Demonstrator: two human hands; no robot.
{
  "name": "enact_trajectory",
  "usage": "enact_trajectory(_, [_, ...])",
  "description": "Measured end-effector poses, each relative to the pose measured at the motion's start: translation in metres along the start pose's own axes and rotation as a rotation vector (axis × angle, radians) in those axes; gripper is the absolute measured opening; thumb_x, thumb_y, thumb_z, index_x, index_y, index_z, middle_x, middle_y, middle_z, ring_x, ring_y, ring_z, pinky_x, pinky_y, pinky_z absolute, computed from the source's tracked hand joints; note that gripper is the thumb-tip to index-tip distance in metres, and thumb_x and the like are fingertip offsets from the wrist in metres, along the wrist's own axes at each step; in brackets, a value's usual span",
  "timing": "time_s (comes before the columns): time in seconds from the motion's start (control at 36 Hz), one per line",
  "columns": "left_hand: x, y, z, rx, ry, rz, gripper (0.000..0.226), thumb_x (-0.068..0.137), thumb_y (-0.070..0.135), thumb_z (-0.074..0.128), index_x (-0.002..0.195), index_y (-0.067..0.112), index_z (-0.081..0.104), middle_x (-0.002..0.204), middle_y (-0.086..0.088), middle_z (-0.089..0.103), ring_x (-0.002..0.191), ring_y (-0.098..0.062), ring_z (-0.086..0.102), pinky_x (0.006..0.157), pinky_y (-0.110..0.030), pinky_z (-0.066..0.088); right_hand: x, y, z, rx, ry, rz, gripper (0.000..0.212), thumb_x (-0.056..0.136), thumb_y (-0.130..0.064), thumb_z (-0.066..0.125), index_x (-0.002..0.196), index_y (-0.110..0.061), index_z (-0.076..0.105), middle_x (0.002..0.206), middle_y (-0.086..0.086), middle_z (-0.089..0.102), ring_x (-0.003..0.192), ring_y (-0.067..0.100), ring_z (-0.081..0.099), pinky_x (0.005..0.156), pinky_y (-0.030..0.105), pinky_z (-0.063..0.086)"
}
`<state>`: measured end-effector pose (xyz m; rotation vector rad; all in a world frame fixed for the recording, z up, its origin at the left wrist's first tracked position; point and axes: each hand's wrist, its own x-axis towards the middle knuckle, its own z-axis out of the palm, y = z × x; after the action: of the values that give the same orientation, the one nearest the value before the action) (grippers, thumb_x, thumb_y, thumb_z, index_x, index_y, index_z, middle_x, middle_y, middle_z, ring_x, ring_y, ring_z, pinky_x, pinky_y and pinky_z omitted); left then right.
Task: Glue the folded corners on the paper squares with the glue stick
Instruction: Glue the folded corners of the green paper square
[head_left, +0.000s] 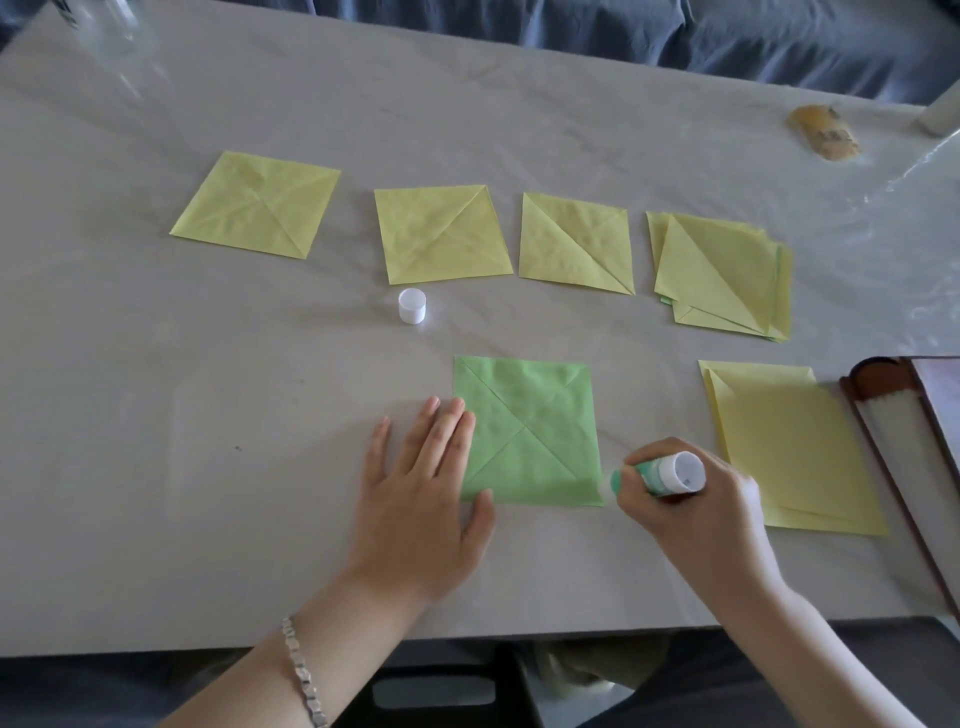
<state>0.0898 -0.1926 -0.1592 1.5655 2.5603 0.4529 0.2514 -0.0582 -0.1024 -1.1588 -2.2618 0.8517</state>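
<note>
- Table: wrinkled grey cover under clear film, with glare at the far right.
- Far row from my left: first yellow square, second yellow square and third yellow square, each folded and apart from the others, then a fanned stack of folded squares.
- White cap stands upright just in front of the second yellow square.
- Green folded square lies flat near the front edge.
- Plain yellow sheets are stacked to its right, just beside a dark wooden box.
- Yellow-brown object sits far right, too blurred for me to identify.

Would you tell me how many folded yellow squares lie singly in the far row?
3: the left square, the middle square behind the white cap, and the right square beside the stack, whose sheets may hide more.
</note>
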Motion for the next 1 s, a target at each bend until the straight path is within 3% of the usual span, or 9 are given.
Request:
enact_trajectory(0.08, [0.0,0.0,0.0,0.003,0.009,0.002,0.064,0.081,0.039,0.037,0.135,0.005,0.05,0.142,-0.007,0.048,0.135,-0.019,0.033,0.109,-0.047,0.018,-0.005,-0.006,0.005,0.073,0.013,-0.024,0.014,0.06,-0.036,0.059,0.061,-0.022,0.061,0.074,-0.015,0.061,0.059,0.005,0.053,0.051,0.005,0.036])
enact_trajectory(0.33, [0.001,0.0,0.001,0.001,0.032,0.003,0.065,0.08,0.04,0.038,0.133,0.005,0.052,0.14,-0.007,0.05,0.134,-0.019,0.034,0.107,-0.047,0.02,-0.002,-0.003,0.011,0.037,-0.058,-0.003,0.01,0.062,-0.017,0.072,0.061,-0.015,0.062,0.069,-0.012,0.061,0.061,0.01,0.055,0.05,0.009,0.037])
enact_trajectory(0.44, [0.002,-0.001,0.002,-0.003,0.046,0.02,0.063,0.079,0.04,0.039,0.128,0.003,0.056,0.135,-0.009,0.054,0.13,-0.021,0.036,0.105,-0.047,0.021,0.003,0.003,0.001,-0.02,-0.043,0.027,0.017,0.065,-0.003,0.073,0.059,-0.014,0.061,0.054,-0.001,0.059,0.062,0.015,0.054,0.049,0.012,0.037])
enact_trajectory(0.5, [0.009,0.0,-0.003,-0.045,0.079,0.021,0.056,0.08,0.038,0.039,0.118,0.005,0.062,0.124,-0.009,0.059,0.122,-0.022,0.04,0.101,-0.045,0.024,0.007,0.003,-0.003,0.044,0.003,0.06,0.016,0.067,-0.009,0.073,0.059,-0.017,0.061,0.055,0.0,0.059,0.057,0.011,0.052,0.047,0.01,0.037])
enact_trajectory(0.61, [0.041,0.003,-0.018,-0.199,0.135,-0.012,0.037,0.083,0.029,0.035,0.093,0.01,0.065,0.098,-0.006,0.063,0.094,-0.025,0.054,0.084,-0.032,0.031,0.022,-0.005,-0.006,0.186,0.14,0.097,0.003,0.066,-0.027,0.06,0.064,-0.028,0.06,0.066,-0.025,0.062,0.059,-0.002,0.055,0.052,0.006,0.037])
enact_trajectory(0.72, [0.08,0.01,-0.029,-0.169,0.038,0.029,0.029,0.091,0.016,0.043,0.114,0.011,0.059,0.118,-0.003,0.056,0.112,-0.026,0.05,0.09,-0.035,0.034,0.036,-0.009,0.0,0.294,0.202,0.134,0.016,0.08,-0.019,0.065,0.068,-0.029,0.061,0.06,-0.027,0.06,0.057,-0.002,0.054,0.052,0.006,0.037])
enact_trajectory(0.81, [0.105,0.015,-0.03,-0.109,-0.112,0.053,0.036,0.097,0.028,0.044,0.131,0.016,0.045,0.131,-0.001,0.046,0.123,-0.021,0.036,0.097,-0.031,0.026,0.044,-0.008,0.005,0.335,0.212,0.172,0.022,0.082,-0.011,0.064,0.069,-0.028,0.062,0.054,-0.025,0.058,0.052,-0.003,0.051,0.05,0.007,0.037])
enact_trajectory(0.89, [0.121,0.022,-0.033,-0.116,-0.27,0.023,0.033,0.095,0.031,0.048,0.125,0.017,0.05,0.127,-0.004,0.045,0.12,-0.023,0.034,0.098,-0.031,0.028,0.049,-0.008,0.007,0.37,0.224,0.172,0.021,0.082,-0.011,0.063,0.069,-0.028,0.062,0.054,-0.024,0.059,0.052,-0.003,0.052,0.051,0.007,0.037])
enact_trajectory(1.0, [0.131,0.028,-0.036,-0.127,-0.339,-0.018,0.019,0.094,0.022,0.048,0.111,0.016,0.056,0.121,-0.007,0.047,0.116,-0.026,0.036,0.095,-0.032,0.029,0.053,-0.007,0.005,0.388,0.235,0.167,0.018,0.082,-0.012,0.063,0.071,-0.026,0.063,0.054,-0.024,0.059,0.053,-0.003,0.053,0.053,0.007,0.038])
